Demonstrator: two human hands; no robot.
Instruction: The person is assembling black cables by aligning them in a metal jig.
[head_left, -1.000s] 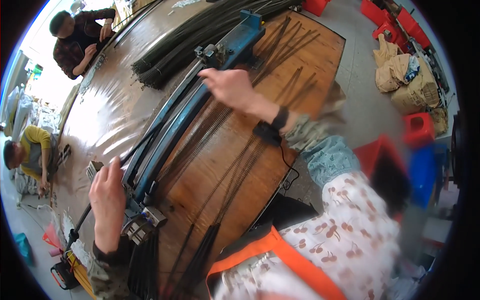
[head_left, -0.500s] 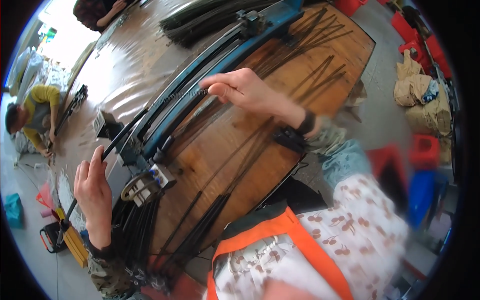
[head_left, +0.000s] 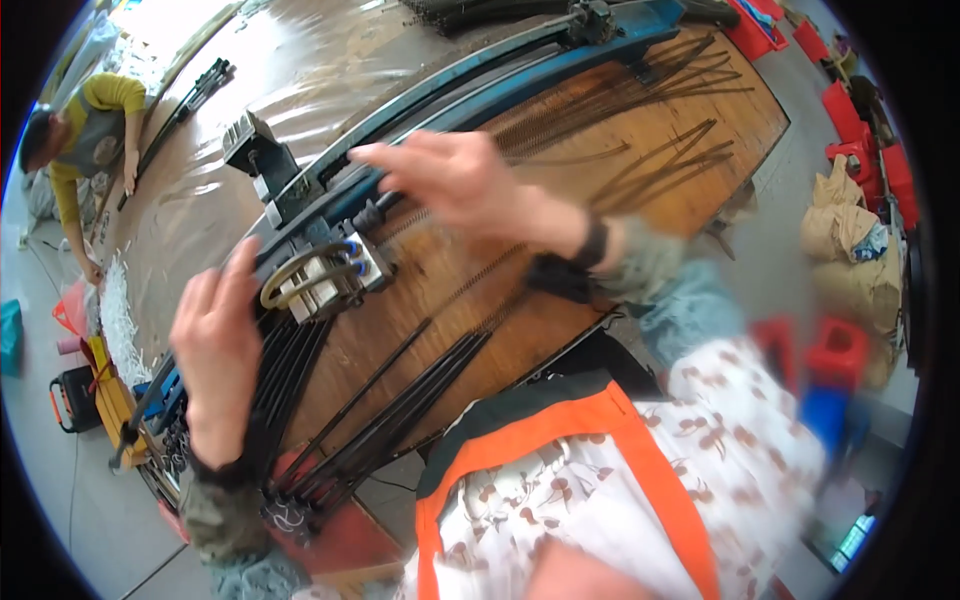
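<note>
My left hand (head_left: 215,345), slightly blurred, is at the near left end of a blue rail machine (head_left: 520,110). It is closed round a black rod (head_left: 140,415) whose hooked end sticks out at the lower left; the palm hides its grip. Over the rail, my right hand (head_left: 450,180) reaches out with stretched fingers, and nothing shows in them. Just below its fingertips lies a metal block with a coiled hose (head_left: 320,280), mounted beside the rail.
Bundled black rods with springs (head_left: 430,375) lie across the wooden table (head_left: 420,300); thin springs (head_left: 660,160) are spread at its far right. A co-worker in yellow sleeves (head_left: 100,110) handles rods at the left. Red bins (head_left: 840,345) and sacks (head_left: 850,230) stand at the right.
My right hand has come down the rail toward its near end; the spring it pinched no longer shows between its fingers. My left hand stays near the rail's end. The view has shifted left.
</note>
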